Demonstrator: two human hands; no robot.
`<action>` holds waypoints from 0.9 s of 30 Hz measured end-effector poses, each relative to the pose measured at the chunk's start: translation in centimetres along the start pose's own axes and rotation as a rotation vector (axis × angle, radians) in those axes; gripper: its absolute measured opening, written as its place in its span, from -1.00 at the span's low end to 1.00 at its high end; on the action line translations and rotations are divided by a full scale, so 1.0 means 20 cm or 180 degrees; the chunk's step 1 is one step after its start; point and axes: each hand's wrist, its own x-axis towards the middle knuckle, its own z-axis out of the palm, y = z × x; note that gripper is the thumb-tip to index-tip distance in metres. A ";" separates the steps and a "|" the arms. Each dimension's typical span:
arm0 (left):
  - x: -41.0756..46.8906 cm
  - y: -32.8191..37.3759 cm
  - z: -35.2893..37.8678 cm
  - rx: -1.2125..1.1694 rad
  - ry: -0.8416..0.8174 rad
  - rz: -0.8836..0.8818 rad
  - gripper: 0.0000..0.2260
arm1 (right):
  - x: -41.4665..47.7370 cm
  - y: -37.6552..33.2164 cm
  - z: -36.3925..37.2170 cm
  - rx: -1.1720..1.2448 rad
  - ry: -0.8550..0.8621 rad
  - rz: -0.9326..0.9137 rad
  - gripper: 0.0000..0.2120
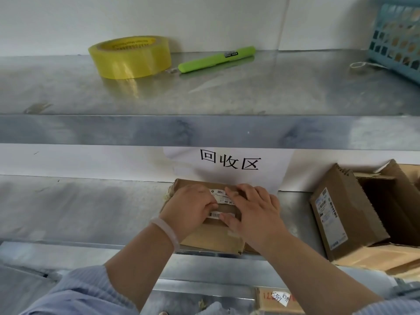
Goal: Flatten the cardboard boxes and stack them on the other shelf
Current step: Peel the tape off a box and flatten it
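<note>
Here, a small cardboard box (213,237) with white barcode labels is seen just below the middle of the view, towards 6 o'clock. It lies low on a metal shelf (79,208), its near edge at the shelf's lip. The left hand (188,208), with a pale bracelet (166,230) on its wrist, is laid palm-down on the box's 9 o'clock side, fingers lightly bent. The right hand (254,212) is spread wide and pressed flat on the 3 o'clock side. Nothing is gripped by either hand. Directly behind the box, a white paper sign (229,161) printed 回收区 is fixed to the wall. At 4 o'clock, opened cardboard boxes (345,212) are gathered, well apart from the hands. On the upper shelf (204,130), a roll of yellow packing tape (129,56) is placed at 11 o'clock, a lime-green utility knife (216,59) just beside it at 12, and a blue plastic basket (397,37) at 2 o'clock.
</note>
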 end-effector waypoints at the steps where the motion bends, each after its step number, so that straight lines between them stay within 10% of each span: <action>1: 0.00 0.00 0.01 -0.0205 -0.0005 -0.0086 -0.85 | 0.00 0.00 0.00 -0.0011 -0.0004 -0.0008 -0.34; 27: -0.06 -0.06 -0.03 0.0020 0.0769 -0.1198 -0.95 | 0.08 0.01 0.00 0.0240 -0.0322 -0.0725 -0.40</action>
